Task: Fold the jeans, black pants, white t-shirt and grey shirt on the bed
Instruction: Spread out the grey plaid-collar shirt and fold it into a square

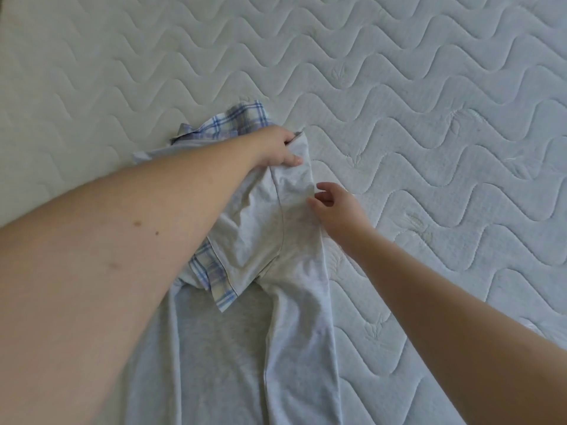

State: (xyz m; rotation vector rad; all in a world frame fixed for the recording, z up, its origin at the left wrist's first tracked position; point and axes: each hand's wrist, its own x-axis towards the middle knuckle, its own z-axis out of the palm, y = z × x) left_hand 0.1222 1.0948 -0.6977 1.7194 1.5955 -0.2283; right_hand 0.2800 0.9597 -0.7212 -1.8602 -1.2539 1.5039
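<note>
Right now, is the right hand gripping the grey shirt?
No, the right hand hovers beside the grey shirt with fingers loosely curled, holding nothing.

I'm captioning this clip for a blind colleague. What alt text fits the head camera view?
A person's left hand grips the top edge of a grey shirt with blue plaid lining, spread on a quilted white mattress. The right hand, fingers loosely curled, reaches for the shirt's right edge.

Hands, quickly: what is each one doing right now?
Left hand: closed, gripping the top edge of the light grey cotton shirt.
Right hand: open, fingers loosely curled, holding nothing, at the shirt's right edge.
</note>
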